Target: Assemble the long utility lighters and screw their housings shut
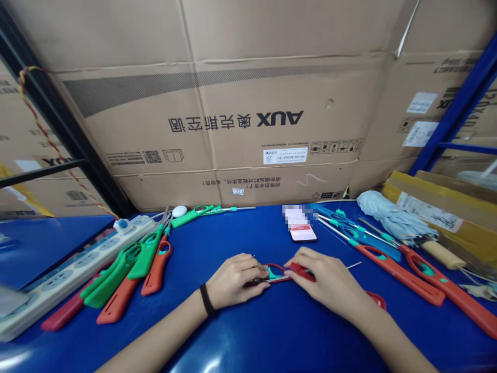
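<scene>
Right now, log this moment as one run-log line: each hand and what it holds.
left hand: red lighter handle | right hand: its red end

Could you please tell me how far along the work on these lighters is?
Done, it seems: the orange lighter and blue lighter on the right, looking whole. In hand: a red lighter, held by the left hand and right hand. Remaining, perhaps: the green lighters on the left, unclear whether finished.
</scene>
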The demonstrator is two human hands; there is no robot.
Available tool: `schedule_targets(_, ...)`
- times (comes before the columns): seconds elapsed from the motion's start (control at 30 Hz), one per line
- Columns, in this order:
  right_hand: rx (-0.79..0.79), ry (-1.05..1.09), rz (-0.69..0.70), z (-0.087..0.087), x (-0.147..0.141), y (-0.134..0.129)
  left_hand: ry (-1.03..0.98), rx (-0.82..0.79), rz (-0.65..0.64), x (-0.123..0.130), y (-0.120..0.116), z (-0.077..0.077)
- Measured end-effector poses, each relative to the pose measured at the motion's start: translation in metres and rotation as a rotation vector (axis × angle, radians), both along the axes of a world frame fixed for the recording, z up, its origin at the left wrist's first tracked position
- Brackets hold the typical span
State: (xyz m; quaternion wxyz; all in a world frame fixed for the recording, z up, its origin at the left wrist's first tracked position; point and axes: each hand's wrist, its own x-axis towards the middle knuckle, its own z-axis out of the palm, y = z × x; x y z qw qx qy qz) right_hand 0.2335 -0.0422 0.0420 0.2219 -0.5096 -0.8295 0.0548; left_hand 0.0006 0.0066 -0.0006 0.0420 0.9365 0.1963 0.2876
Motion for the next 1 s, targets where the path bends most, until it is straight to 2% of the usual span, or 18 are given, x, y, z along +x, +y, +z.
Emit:
schedule_targets(0.13,0.006,-0.184,0.005,-0.009,-0.011,0.005,-0.001,0.012,0.003,-0.001,0.000,-0.001)
schedule_targets(0.33,0.020,-0.220,0.027,-0.020,-0.011,0.006,0.058,0.038,0.027,-0.001,-0.001,-0.001)
schedule_targets(0.47,-0.015,-0.211,0.048,-0.010,-0.002,0.007,0.089,0.001,0.052,0.000,-0.003,0.002)
schedule_targets(0.67,-0.024,-0.082,0.001,0.007,0.028,0.001,0.109,0.035,0.051,0.001,-0.008,0.008)
schedule_targets(0.8,-0.056,-0.102,-0.002,0.009,0.035,-0.008,0.104,0.016,0.061,-0.001,-0.011,0.005)
schedule_targets(1.0,-0.057,-0.072,-0.028,0.006,0.041,-0.014,0.020,-0.134,0.101,0.000,-0.007,-0.001)
